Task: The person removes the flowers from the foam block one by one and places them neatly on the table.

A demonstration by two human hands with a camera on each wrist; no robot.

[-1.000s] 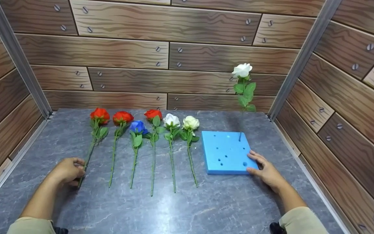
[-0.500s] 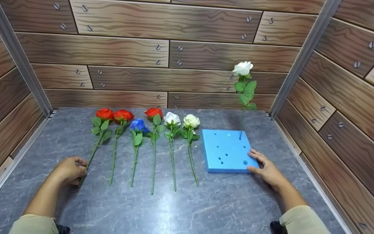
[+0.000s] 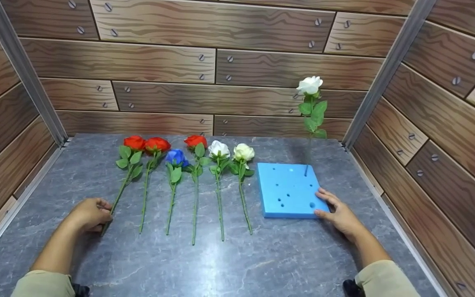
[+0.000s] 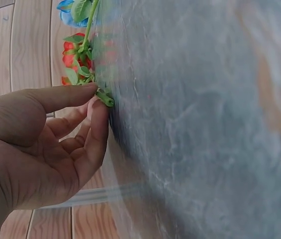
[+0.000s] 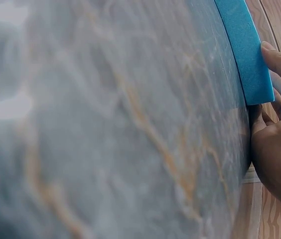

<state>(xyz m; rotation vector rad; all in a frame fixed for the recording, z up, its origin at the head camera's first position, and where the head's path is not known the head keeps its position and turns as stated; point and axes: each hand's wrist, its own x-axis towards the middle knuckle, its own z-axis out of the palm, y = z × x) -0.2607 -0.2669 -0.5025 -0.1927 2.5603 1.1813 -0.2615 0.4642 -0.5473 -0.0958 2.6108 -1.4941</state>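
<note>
My left hand (image 3: 91, 215) pinches the lower stem of the leftmost red rose (image 3: 133, 143) between thumb and fingers. In the left wrist view, the cut stem end (image 4: 104, 97) pokes out past the fingertips. At the right, my right hand (image 3: 340, 214) holds the front right corner of a blue foam block (image 3: 291, 190) with several holes. The right wrist view has the thumb against the block's edge (image 5: 252, 64), with the other fingers partly hidden. One white rose (image 3: 310, 85) stands upright in a back hole of the block.
To the right of the held rose lie another red rose (image 3: 157, 144), a blue rose (image 3: 176, 157), a third red rose (image 3: 195, 142), a white rose (image 3: 218, 148) and a cream rose (image 3: 243, 152). Wood-patterned walls (image 3: 159, 62) enclose the grey marbled table (image 3: 159, 264).
The leftmost red rose's bloom has swung right, close to the neighbouring red rose, as my left hand shifted slightly right with its stem. My right hand stays on the block.
</note>
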